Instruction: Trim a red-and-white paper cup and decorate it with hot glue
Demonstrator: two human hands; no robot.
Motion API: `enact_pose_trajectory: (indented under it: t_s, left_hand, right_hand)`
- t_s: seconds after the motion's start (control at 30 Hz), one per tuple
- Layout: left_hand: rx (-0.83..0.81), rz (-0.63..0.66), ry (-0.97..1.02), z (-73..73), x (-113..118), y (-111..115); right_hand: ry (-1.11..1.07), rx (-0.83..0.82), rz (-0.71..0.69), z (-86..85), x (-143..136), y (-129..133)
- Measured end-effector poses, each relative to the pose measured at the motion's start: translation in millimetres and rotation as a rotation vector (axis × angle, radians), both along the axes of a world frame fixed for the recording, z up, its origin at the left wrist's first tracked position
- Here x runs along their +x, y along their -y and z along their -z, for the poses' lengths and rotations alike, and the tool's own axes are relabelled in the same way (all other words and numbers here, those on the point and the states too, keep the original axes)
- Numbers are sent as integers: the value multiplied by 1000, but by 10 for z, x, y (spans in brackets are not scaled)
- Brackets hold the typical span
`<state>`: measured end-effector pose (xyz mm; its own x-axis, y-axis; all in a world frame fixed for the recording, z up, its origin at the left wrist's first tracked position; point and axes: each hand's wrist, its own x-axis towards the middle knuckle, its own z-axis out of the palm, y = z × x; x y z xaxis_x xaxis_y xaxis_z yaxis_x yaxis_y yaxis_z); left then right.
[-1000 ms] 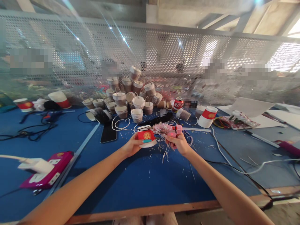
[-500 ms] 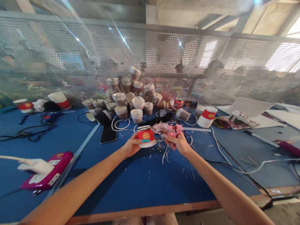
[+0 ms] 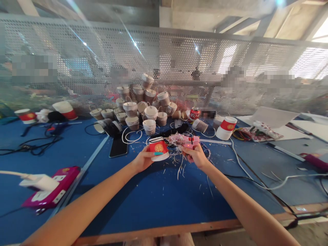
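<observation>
Over the middle of the blue table, my left hand (image 3: 143,159) is closed round a red and white paper cup (image 3: 159,147) with a gold round emblem. A dark and white strip shows along the cup's upper edge. My right hand (image 3: 196,156) grips a pink hot glue gun (image 3: 189,141) by its handle, and a clear glue stick (image 3: 215,141) juts from its rear. Stringy scraps cling round the gun's front part. Its tip points left at the cup's upper edge; whether they touch I cannot tell.
Behind my hands rise several stacked little buckets (image 3: 150,112). A phone (image 3: 118,146) lies left of them. To the right stands another red and white cup (image 3: 227,128), near a drink can (image 3: 194,113). A magenta power strip (image 3: 52,187) sits front left; cables cross the right side.
The cup in my left hand has shifted slightly left and turned a little, so its emblem and upper edge sit differently. The glue gun stays nearly in place.
</observation>
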<state>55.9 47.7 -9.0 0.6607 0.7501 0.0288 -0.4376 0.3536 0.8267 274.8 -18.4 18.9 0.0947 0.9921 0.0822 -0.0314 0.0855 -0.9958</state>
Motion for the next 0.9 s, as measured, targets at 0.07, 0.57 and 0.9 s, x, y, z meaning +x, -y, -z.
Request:
enact_pose_trajectory:
  t_s: [0.07,0.57,0.9]
  left_hand:
    - [-3,-3,-5,9,1,-3]
    - [15,-112,-132,71,47,9]
    - [78,-176,-159,26,110,86]
  right_hand:
    - [-2,-1,1,14,4,-6]
    - [-23,9,-60,-4,-47,42]
    - [15,34,-89,27,-55,44]
